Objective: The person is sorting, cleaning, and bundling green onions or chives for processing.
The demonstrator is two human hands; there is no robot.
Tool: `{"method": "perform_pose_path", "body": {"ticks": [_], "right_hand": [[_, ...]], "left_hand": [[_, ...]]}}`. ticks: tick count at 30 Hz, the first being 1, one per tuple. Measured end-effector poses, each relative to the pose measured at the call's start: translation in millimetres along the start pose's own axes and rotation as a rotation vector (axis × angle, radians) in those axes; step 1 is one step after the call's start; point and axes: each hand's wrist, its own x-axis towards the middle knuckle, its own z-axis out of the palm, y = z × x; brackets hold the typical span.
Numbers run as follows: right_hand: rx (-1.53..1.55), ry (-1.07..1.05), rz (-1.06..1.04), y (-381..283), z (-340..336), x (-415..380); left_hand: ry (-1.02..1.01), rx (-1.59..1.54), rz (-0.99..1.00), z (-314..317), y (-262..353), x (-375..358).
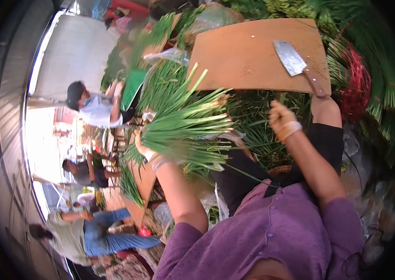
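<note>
My left hand [145, 148] is closed around a large bunch of green onions [183, 123], held up at the left of my lap. Their pale root ends point right and the long green leaves fan out to the left. My right hand [282, 119], with a pale band at the wrist, is held apart from the bunch, its fingers curled together. Whatever may be between those fingers is too small to make out. Beyond both hands a cleaver [291, 58] with a wooden handle lies flat on a brown board [234, 51], its handle near my knee.
Loose green leaves [263, 135] lie between my legs below the board. Bundled greens [389, 88] and red ties [354, 84] are at the right. More green onions [162, 86] lie at the left near plastic bags. Several people are in the background, one in white [99, 109].
</note>
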Motion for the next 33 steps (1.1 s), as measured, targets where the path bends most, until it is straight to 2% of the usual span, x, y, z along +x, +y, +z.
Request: {"method": "perform_pose_path", "body": {"ticks": [1, 3, 4, 5, 6, 7, 9, 10, 11, 12, 13, 14, 15, 17, 18, 20, 21, 23, 24, 25, 26, 27, 29, 31, 33], "right_hand": [[-0.015, -0.041, -0.063, -5, -23, 14], [-0.396, -0.300, 0.035, -7, -3, 0], [-0.806, -0.156, 0.079, 0, 50, -40], [-0.976, -0.432, 0.120, 14, 51, -34], [-0.910, -0.533, 0.221, 36, 48, -31], [-0.667, -0.443, 0.405, 54, 41, -30], [-0.576, -0.350, 0.314, 57, 43, -41], [-0.697, -0.384, 0.099, 52, 43, -43], [-0.148, -0.460, 0.372, 30, 38, -48], [-0.202, -0.320, 0.283, 3, 38, -52], [-0.091, -0.209, 0.163, -14, 23, -47], [0.023, -0.156, 0.153, -35, 9, -42], [0.066, -0.384, 0.092, -39, -28, -18], [-0.416, -0.036, 0.146, -33, 15, -47], [-0.493, -0.199, 0.255, -25, 32, -58], [-0.501, -0.270, 0.406, 8, 41, -57], [-0.310, -0.385, 0.217, 30, 37, -56], [-0.264, -0.284, 0.125, 28, 27, -45], [-0.172, -0.176, 0.146, 11, 44, -59], [0.087, -0.224, 0.146, 1, 25, -40], [0.185, -0.298, 0.066, -21, 10, -29], [0.116, -0.122, -0.097, -36, 3, -30], [-0.153, -0.002, -0.078, -43, -12, -33], [-0.582, -0.059, 0.072, -24, -1, -46], [-0.768, -0.141, 0.258, 12, 21, -61]], "left_hand": [[0.014, 0.000, 0.050, -4, 2, -1], [0.054, -0.052, 0.088, 36, -13, -29], [0.110, -0.091, 0.087, 68, -23, -50], [0.161, -0.129, 0.083, 84, -27, -58], [0.115, -0.096, 0.077, 65, -35, -42], [0.067, -0.061, 0.069, 43, -42, -25], [0.097, 0.022, 0.066, 39, -39, -22], [-0.032, -0.087, -0.027, 38, -30, -29], [-0.158, -0.195, -0.117, 34, -21, -34], [-0.204, -0.250, -0.099, 16, -16, -28], [-0.058, -0.308, 0.010, -1, -16, -24], [-0.045, -0.217, 0.022, -22, -11, -18], [-0.037, -0.127, 0.029, -33, -9, -15], [-0.019, -0.182, -0.016, -5, -21, -36], [0.013, -0.232, -0.049, 6, -27, -43], [0.002, -0.180, -0.058, -8, -42, -32], [-0.003, -0.130, -0.050, -13, -47, -28], [-0.003, -0.166, -0.101, 6, -51, -40], [-0.006, -0.151, -0.084, 10, -51, -45], [-0.008, -0.138, -0.064, 12, -49, -48], [-0.004, -0.135, -0.065, 10, -44, -51], [-0.068, -0.206, -0.050, 8, -38, -53], [-0.137, -0.279, -0.047, 11, -39, -51], [-0.027, -0.177, 0.007, 21, -43, -50], [-0.027, -0.204, 0.000, 44, -59, -57]]}}
